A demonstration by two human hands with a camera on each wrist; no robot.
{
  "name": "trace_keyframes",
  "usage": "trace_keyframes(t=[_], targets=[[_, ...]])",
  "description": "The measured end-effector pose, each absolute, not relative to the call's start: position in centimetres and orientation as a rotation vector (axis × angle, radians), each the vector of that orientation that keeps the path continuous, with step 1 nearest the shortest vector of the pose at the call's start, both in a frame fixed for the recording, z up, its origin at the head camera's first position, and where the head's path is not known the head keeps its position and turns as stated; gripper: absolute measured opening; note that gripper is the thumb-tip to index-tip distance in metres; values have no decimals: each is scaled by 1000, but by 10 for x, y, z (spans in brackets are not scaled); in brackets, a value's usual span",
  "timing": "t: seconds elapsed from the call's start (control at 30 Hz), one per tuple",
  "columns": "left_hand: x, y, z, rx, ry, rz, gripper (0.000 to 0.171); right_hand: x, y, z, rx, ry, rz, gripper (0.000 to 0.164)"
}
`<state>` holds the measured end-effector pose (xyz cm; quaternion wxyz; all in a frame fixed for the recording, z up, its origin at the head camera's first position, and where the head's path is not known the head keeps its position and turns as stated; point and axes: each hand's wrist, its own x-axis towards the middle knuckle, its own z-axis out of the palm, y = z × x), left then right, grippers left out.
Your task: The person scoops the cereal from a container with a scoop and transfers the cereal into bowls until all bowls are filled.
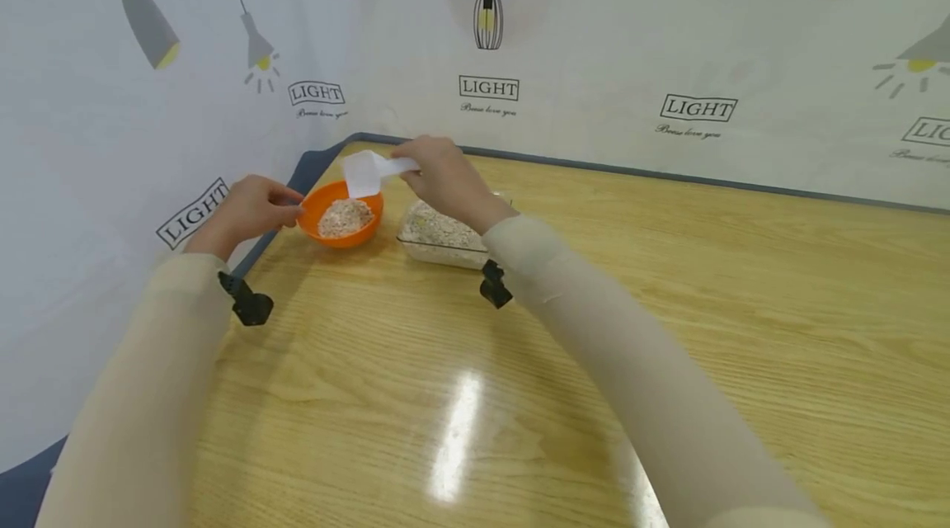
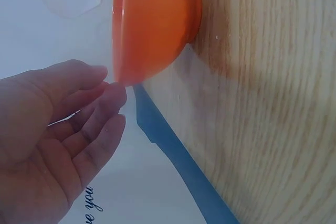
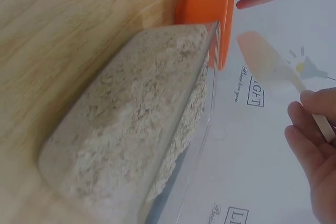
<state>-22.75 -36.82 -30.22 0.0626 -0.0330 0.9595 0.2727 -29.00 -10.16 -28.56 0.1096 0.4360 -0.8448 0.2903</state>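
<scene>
"Left hand (image 1: 256, 206) has thumb and fingertips pinching the orange bowl (image 1: 343, 242) by its rim, right hand (image 1: 445, 177) pinches the white scoop (image 1: 362, 175) by its handle, tipped over that bowl. That's what I get on my remote feed, anyway."

"So why hang onto the bowl at all?"

"My guess: it looks light, and a bump from the scoop could shift it on the table (image 1: 371, 363). Only the edge is held, so the middle, with its heap of oat flakes (image 1: 345, 217), is left uncovered."

"And the clear container (image 1: 441, 255)?"

"Just right of the bowl, sliver of table between them, loaded with similar flakes (image 1: 438, 224). Probably parked close so the scoop's trip is short. Can't tell if there's anything in the scoop right now, tbh."
</scene>
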Motion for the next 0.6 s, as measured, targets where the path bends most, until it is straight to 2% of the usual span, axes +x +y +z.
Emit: trace_keyframes(t=[0.3, 0.6], targets=[[-230, -355, -294, -65, 2934, 801, 38, -291, -81, -283, 1304, -2510, 907, 26], [-236, -328, -285, 99, 2994, 799, 35, -291, -58, -274, 1302, -2589, 855, 25]])
